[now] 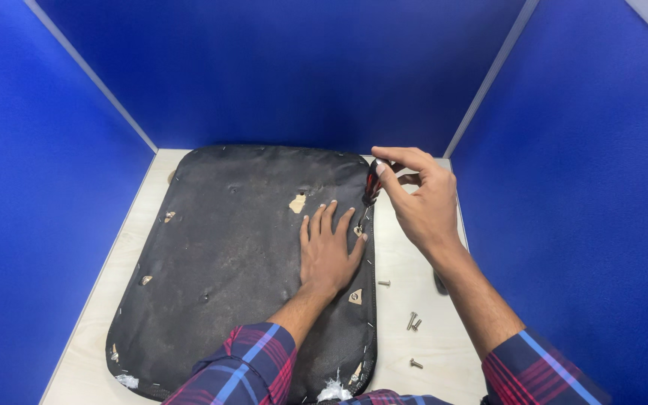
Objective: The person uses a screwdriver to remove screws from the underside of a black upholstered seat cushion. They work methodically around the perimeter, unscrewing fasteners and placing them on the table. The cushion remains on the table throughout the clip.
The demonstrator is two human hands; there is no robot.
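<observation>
A large black fabric-covered seat panel point(226, 255) lies underside up on a pale table point(406, 262). My left hand point(328, 251) rests flat on the panel near its right edge, fingers spread. My right hand point(421, 202) grips a red and black screwdriver point(371, 186), held nearly upright. Its tip meets a screw point(358, 230) at the panel's right edge, just past my left fingertips.
Several loose screws point(412, 322) lie on the table to the right of the panel. Blue partition walls point(279, 67) close in the table on the left, back and right. Torn patches and staples dot the panel's border.
</observation>
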